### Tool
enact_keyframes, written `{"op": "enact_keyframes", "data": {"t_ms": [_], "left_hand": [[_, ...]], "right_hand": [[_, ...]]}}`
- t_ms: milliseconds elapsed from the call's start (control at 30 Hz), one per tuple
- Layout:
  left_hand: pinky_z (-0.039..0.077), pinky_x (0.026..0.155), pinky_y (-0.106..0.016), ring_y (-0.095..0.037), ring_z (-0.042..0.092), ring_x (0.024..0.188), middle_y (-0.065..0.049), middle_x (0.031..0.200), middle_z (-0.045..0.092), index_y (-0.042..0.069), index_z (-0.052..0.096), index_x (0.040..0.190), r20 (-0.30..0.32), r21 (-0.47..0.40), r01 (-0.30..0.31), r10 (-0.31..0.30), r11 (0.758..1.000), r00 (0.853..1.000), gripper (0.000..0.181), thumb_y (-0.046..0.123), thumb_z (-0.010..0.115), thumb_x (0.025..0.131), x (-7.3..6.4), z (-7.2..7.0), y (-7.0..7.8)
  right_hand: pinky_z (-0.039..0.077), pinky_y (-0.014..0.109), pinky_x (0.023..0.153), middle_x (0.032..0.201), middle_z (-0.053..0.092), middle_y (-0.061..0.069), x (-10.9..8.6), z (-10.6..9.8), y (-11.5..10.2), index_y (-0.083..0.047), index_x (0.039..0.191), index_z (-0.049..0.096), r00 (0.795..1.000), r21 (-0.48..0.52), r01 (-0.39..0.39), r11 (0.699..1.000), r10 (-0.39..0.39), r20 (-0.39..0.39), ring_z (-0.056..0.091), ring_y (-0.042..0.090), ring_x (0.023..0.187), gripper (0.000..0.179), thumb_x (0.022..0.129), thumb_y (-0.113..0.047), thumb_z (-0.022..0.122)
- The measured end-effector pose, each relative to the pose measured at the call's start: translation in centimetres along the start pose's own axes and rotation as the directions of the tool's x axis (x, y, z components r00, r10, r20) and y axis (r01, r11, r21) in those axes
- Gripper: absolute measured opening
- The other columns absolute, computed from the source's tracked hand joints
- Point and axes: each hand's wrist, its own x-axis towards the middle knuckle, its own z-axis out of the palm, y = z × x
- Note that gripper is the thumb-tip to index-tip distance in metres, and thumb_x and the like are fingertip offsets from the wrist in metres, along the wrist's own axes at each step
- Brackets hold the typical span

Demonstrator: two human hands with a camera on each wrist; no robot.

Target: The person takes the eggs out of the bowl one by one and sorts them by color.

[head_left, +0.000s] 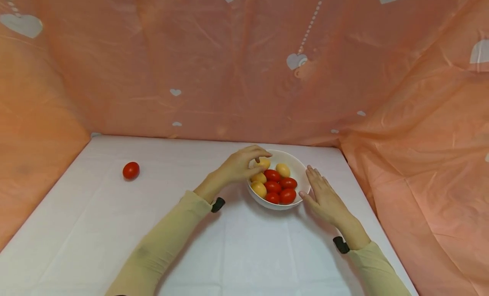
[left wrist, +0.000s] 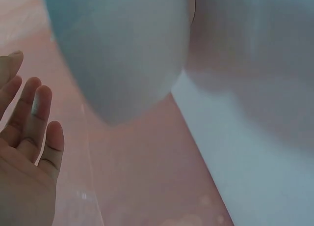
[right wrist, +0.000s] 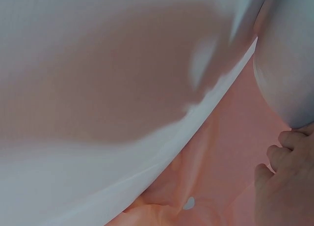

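Smooth white round bowl (head_left: 304, 183); inside it, glossy red oval fruits (head_left: 288, 196) and smooth yellow oval fruits (head_left: 259, 188); beneath, matt white surface (head_left: 252, 253); behind, creased, slightly shiny orange sheeting (head_left: 229, 54).

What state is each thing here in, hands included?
Round white bowl: upright, partly filled.
Oval glossy red fruits: lying in the bowl.
Rounded yellow fruits: lying in the bowl.
Single oval red fruit: lying outside the bowl.
White cloth: spread flat, faintly creased.
Left hand: over the bowl's left side.
Right hand: fingers straight, at the rim.
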Motion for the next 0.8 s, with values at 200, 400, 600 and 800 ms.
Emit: {"op": "enact_keyframes", "data": {"t_ms": [200,400,600,800], "left_hand": [[0.050,0.103,-0.032,-0.018,0.062,0.116,0.000,0.134,0.065,0.013,0.068,0.137,0.162,0.145,-0.043,0.019,0.988,0.987,0.039,0.021,0.073,0.099,2.8,2.4,0.4],[0.036,0.120,-0.035,-0.020,0.055,0.134,-0.001,0.134,0.066,0.012,0.069,0.135,0.304,0.253,-0.168,0.086,0.953,0.949,0.037,0.025,0.070,0.101,4.9,4.1,1.1],[0.038,0.118,-0.033,-0.019,0.058,0.130,-0.001,0.134,0.068,0.012,0.068,0.136,0.415,0.255,-0.219,0.098,0.942,0.904,0.035,0.024,0.068,0.102,6.0,5.3,1.2],[0.042,0.114,-0.031,-0.016,0.060,0.127,0.002,0.135,0.068,0.017,0.067,0.139,0.479,0.275,-0.224,0.068,0.935,0.875,0.038,0.022,0.070,0.101,6.6,6.1,1.1]], "right_hand": [[0.016,0.061,0.125,0.172,0.017,0.019,0.0,0.0,0.1,0.002,0.163,0.020,1.000,-0.008,-0.008,1.000,0.008,0.011,0.014,0.041,0.158,0.080,0.106,-0.041,0.056],[0.015,0.060,0.125,0.172,0.016,0.019,0.0,-0.1,0.1,0.002,0.163,0.020,1.000,-0.004,0.001,1.000,-0.001,0.020,0.013,0.040,0.158,0.079,0.107,-0.042,0.054],[0.016,0.062,0.125,0.172,0.017,0.019,0.2,-0.1,0.1,0.003,0.163,0.022,1.000,-0.004,0.010,1.000,-0.010,-0.001,0.014,0.040,0.158,0.079,0.106,-0.041,0.055],[0.018,0.063,0.123,0.170,0.020,0.021,0.1,0.0,0.1,0.005,0.162,0.024,1.000,-0.012,0.019,1.000,-0.019,-0.010,0.017,0.042,0.157,0.079,0.106,-0.040,0.056]]}}
